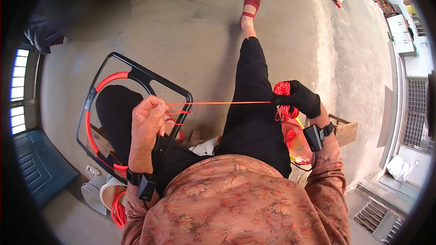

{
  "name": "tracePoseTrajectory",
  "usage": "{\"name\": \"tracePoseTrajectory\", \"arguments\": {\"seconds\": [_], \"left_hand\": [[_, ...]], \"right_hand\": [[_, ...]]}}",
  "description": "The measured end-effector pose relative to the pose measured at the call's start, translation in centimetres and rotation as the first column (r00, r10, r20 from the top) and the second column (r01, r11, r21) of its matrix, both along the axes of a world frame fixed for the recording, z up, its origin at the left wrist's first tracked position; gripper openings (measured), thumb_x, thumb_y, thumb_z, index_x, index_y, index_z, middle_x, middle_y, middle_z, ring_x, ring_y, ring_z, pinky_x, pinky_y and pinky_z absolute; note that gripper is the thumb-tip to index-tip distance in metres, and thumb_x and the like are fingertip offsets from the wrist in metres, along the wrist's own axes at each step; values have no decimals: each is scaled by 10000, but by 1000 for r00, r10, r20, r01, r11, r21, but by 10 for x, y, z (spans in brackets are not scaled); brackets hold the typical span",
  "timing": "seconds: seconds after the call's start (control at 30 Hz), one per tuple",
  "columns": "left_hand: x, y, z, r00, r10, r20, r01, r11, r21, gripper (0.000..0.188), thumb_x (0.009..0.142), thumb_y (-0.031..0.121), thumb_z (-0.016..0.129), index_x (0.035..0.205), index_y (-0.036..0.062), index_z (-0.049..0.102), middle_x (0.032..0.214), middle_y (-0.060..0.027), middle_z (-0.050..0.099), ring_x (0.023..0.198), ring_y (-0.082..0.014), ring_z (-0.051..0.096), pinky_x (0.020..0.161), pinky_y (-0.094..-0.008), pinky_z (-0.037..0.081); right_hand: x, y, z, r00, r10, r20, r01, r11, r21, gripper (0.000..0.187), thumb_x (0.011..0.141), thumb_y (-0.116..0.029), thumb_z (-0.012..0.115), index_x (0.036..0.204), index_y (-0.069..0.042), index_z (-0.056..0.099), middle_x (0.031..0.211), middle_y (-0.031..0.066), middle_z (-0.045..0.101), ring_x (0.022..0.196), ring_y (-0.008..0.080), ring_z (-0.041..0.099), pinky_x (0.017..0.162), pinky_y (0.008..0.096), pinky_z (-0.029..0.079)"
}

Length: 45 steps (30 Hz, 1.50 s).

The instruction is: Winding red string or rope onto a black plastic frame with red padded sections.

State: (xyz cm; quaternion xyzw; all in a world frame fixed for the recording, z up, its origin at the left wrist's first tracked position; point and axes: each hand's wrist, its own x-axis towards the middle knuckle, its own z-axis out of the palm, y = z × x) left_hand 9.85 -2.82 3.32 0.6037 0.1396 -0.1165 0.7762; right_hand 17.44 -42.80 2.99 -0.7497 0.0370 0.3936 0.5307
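1. Where the head view looks down, the bare left hand (149,117) pinches a red cord (218,103) between thumb and fingers, and the cord runs taut across to the right hand.
2. The right hand (303,100), in a black glove, is closed around a bundle (282,88) of the same cord, which sticks out above and below its fingers.
3. Holding this stretch well calls, I judge, for an even pull from both hands, with the right grip firm enough that the bundle does not spill its turns.
4. Slack loops (180,113) hang just right of the left hand, over a black-and-red frame (142,76); they could snag on its bar, so lifting them clear seems wise.
5. That frame leans around the left knee, behind and to the left of the left hand, and narrows its room.
6. Below the right hand lie a clear package (297,143) with red contents and, further right, a wooden box (345,131).
7. Below and left of the left hand stands a pale bucket (107,195) with red coils (119,209) at its side.
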Motion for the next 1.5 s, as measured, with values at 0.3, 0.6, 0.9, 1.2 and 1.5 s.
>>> {"name": "tracePoseTrajectory", "arguments": {"seconds": [0.3, 0.6, 0.9, 1.2, 1.5], "left_hand": [[-6, 7, -3, 993, 121, -9, -121, 993, 5, 133, 919, 154, 573, 862, 35, 552, 560, 45, 447, 417, -7, 368, 386, -174, 341], [-2, 42, -26, 946, 322, 21, -313, 932, -185, 91, 944, 155, 546, 930, 65, 552, 537, 76, 377, 393, -10, 271, 342, -182, 281], [-14, 64, -30, 813, 576, -79, -580, 792, -190, 250, 985, 194, 503, 1151, 16, 561, 534, 79, 248, 423, -8, 226, 361, -187, 190], [-14, 60, -26, 887, 461, -27, -459, 874, -162, 258, 952, 214, 559, 1108, 13, 599, 533, 85, 312, 400, 0, 248, 340, -176, 245], [-4, 20, -14, 951, 309, -28, -310, 950, -37, 220, 940, 205, 579, 1055, 18, 600, 478, 90, 318, 374, 1, 250, 323, -165, 274]], "right_hand": [[-8, -25, -11, 856, -513, -65, 493, 772, 402, 292, 916, -257, 611, 1093, -24, 606, 859, 1, 621, 754, 88, 600, 679, 240, 481], [-35, -350, -147, 153, -988, -36, 757, 94, 646, 363, 941, -406, 529, 973, -48, 585, 936, 75, 647, 864, 244, 605, 839, 386, 483], [-73, -387, -80, -85, -994, 69, 870, -40, 492, 380, 936, -418, 533, 990, -45, 585, 971, 87, 644, 899, 247, 605, 865, 388, 477], [1, -267, -24, 5, -998, 69, 874, 38, 485, 456, 921, -412, 564, 1156, -21, 572, 1142, 88, 616, 1050, 227, 576, 960, 391, 443], [32, -139, 51, 323, -944, 69, 766, 304, 566, 477, 919, -354, 597, 1201, 26, 541, 832, 39, 651, 718, 118, 608, 651, 261, 511]]}}
